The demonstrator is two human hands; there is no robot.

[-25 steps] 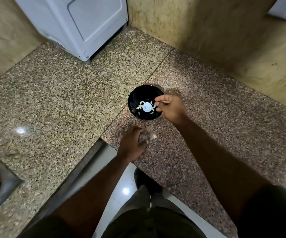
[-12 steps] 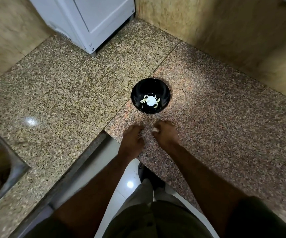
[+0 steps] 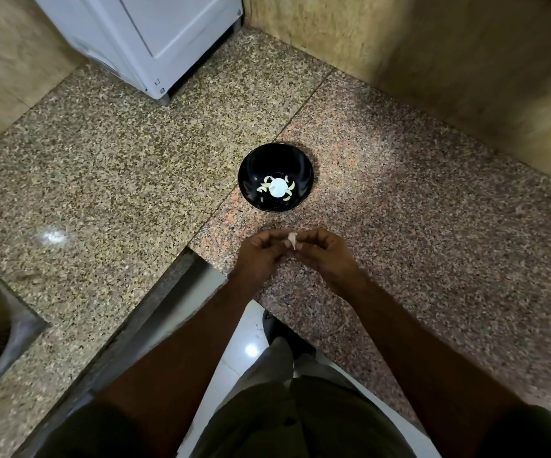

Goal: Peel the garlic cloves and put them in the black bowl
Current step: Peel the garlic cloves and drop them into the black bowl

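Head view. Granite counter (image 3: pixel 399 200), with the black bowl (image 3: pixel 275 157) near its inner corner, already holding several peeled cloves (image 3: pixel 262 188). Just short of the bowl, near the front edge, the left hand (image 3: pixel 261 251) and right hand (image 3: pixel 325 254) together pinch one garlic clove (image 3: pixel 292 240), seemingly unpeeled; peeling and dropping it in remain.

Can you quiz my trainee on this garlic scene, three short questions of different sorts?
1. True or false: the black bowl is empty.
2. What do the left hand and right hand hold between them?
3. The bowl sits A) on the counter beyond the hands, B) in the sink, C) on the floor.

Key: 1 false, peeled cloves lie inside; 2 a garlic clove; 3 A.
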